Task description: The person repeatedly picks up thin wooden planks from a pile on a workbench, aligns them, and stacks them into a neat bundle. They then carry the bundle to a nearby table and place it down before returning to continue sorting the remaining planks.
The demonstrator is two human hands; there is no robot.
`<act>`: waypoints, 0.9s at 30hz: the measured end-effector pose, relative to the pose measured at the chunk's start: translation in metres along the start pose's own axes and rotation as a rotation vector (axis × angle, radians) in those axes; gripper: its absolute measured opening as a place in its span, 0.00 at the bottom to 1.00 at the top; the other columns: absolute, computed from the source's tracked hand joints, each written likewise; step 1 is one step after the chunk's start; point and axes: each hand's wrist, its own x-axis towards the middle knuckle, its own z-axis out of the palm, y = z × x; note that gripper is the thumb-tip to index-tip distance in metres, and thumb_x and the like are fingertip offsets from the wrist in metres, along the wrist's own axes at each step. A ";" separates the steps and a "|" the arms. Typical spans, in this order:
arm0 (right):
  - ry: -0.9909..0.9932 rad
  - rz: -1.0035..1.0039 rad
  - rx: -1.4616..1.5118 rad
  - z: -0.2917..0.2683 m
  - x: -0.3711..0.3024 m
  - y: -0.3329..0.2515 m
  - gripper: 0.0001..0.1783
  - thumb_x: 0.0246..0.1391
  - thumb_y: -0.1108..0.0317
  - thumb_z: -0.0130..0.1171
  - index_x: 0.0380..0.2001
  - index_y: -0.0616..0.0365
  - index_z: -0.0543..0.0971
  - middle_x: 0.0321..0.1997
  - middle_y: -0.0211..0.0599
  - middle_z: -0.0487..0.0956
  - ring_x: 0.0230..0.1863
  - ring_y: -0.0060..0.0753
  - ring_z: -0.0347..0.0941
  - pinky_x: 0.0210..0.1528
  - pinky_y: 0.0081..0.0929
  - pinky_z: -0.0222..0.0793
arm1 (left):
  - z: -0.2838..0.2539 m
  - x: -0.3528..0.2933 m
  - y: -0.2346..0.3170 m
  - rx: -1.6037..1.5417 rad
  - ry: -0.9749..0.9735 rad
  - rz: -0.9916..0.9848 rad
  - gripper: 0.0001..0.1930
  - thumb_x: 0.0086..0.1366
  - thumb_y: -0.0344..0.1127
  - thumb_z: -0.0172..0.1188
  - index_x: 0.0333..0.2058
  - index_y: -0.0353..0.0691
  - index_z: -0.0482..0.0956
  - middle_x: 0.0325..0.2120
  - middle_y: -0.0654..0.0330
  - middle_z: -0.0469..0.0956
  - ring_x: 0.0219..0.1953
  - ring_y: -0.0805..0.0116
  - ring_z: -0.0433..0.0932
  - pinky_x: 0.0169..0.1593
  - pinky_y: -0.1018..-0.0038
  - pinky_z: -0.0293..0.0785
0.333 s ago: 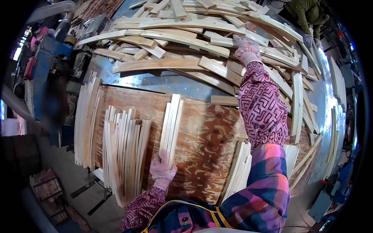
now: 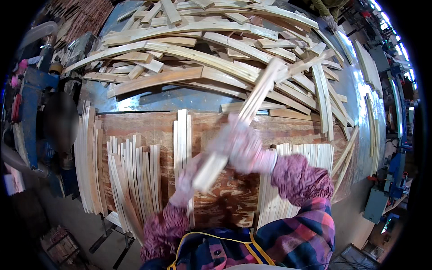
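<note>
A pale wooden strip (image 2: 257,98) slants in front of me, blurred by motion, its far end over the pile. Around its middle my gloved right hand (image 2: 249,149) is closed. My gloved left hand (image 2: 186,181) is beside the strip's near end, its fingers smeared, so I cannot tell whether they grip it. Just left of the strip, a few upright-laid strips (image 2: 182,135) lie side by side on the brown plywood board (image 2: 225,209). Patterned pink sleeves cover both forearms.
A heap of curved and straight wooden pieces (image 2: 180,56) covers the blue-grey table beyond the board. Rows of strips stand at the left (image 2: 135,166) and right (image 2: 299,157). Blue machinery (image 2: 38,99) is at far left. Another person's gloved hand (image 2: 330,22) shows at top right.
My right hand has come back from the pile to the board with a wooden strip. My left hand has left the laid strips and moved slightly toward it. The view has shifted.
</note>
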 end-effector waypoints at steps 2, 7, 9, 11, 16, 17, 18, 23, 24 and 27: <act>0.051 -0.100 -1.423 -0.001 -0.001 0.018 0.13 0.58 0.65 0.49 0.45 0.47 0.76 0.38 0.30 0.74 0.40 0.33 0.72 0.42 0.32 0.73 | 0.015 0.014 -0.041 -0.027 -0.138 0.077 0.19 0.70 0.38 0.54 0.54 0.32 0.75 0.49 0.48 0.76 0.49 0.56 0.78 0.54 0.68 0.76; 0.784 -0.039 -3.147 0.082 0.047 -0.063 0.29 0.59 0.58 0.56 0.64 0.46 0.70 0.65 0.42 0.71 0.68 0.42 0.65 0.68 0.37 0.61 | 0.024 -0.006 0.021 -0.393 -0.060 -0.204 0.22 0.64 0.33 0.59 0.55 0.32 0.73 0.48 0.53 0.79 0.50 0.62 0.77 0.55 0.70 0.73; 1.516 0.202 -3.243 0.065 0.060 -0.127 0.45 0.52 0.44 0.64 0.70 0.41 0.59 0.70 0.45 0.64 0.70 0.47 0.60 0.71 0.38 0.57 | 0.031 -0.032 0.015 -0.054 0.116 -0.155 0.19 0.64 0.31 0.60 0.53 0.32 0.74 0.47 0.53 0.78 0.49 0.64 0.77 0.55 0.71 0.73; 1.595 0.127 -3.146 0.063 0.070 -0.144 0.45 0.48 0.42 0.67 0.67 0.43 0.63 0.67 0.41 0.67 0.67 0.45 0.65 0.64 0.40 0.65 | 0.036 -0.066 -0.005 0.124 0.314 -0.161 0.18 0.62 0.30 0.62 0.51 0.33 0.75 0.46 0.53 0.78 0.48 0.64 0.76 0.56 0.70 0.72; 1.397 -0.073 -2.972 0.061 0.062 -0.178 0.35 0.52 0.47 0.65 0.62 0.44 0.71 0.56 0.46 0.76 0.57 0.49 0.73 0.57 0.41 0.70 | 0.045 -0.106 -0.044 0.748 0.600 -0.134 0.27 0.48 0.31 0.71 0.50 0.39 0.76 0.46 0.53 0.75 0.51 0.55 0.73 0.59 0.61 0.69; 1.249 -0.243 -2.846 0.067 0.047 -0.190 0.31 0.54 0.48 0.64 0.59 0.44 0.75 0.52 0.46 0.79 0.54 0.48 0.76 0.55 0.41 0.71 | 0.039 -0.099 -0.032 0.935 0.576 -0.092 0.29 0.47 0.31 0.72 0.50 0.39 0.76 0.46 0.52 0.74 0.51 0.53 0.73 0.59 0.60 0.69; 1.100 -0.379 -2.387 0.074 0.040 -0.188 0.23 0.62 0.56 0.59 0.56 0.56 0.76 0.40 0.40 0.82 0.36 0.36 0.80 0.34 0.29 0.80 | 0.036 -0.092 -0.030 1.076 0.630 -0.012 0.28 0.45 0.36 0.73 0.47 0.38 0.77 0.45 0.50 0.73 0.50 0.48 0.71 0.58 0.57 0.69; 0.813 -0.549 -1.481 0.081 0.026 -0.110 0.21 0.65 0.57 0.48 0.43 0.68 0.75 0.33 0.47 0.80 0.29 0.38 0.80 0.28 0.33 0.81 | 0.036 -0.044 -0.021 0.744 0.636 0.160 0.24 0.57 0.44 0.69 0.48 0.36 0.78 0.49 0.47 0.73 0.55 0.50 0.71 0.62 0.56 0.67; 0.864 -0.634 -1.357 0.057 0.007 -0.115 0.23 0.64 0.54 0.49 0.44 0.68 0.74 0.31 0.45 0.80 0.28 0.40 0.79 0.30 0.36 0.81 | 0.048 -0.026 -0.011 0.500 0.523 0.221 0.24 0.59 0.44 0.67 0.50 0.36 0.77 0.49 0.48 0.74 0.55 0.51 0.71 0.61 0.58 0.67; 0.776 -0.607 -1.138 0.023 0.005 -0.057 0.21 0.65 0.56 0.53 0.44 0.66 0.75 0.36 0.42 0.81 0.33 0.38 0.79 0.38 0.38 0.79 | 0.067 0.019 0.019 -0.158 0.122 0.095 0.25 0.63 0.38 0.65 0.56 0.34 0.73 0.48 0.52 0.78 0.51 0.62 0.76 0.56 0.71 0.73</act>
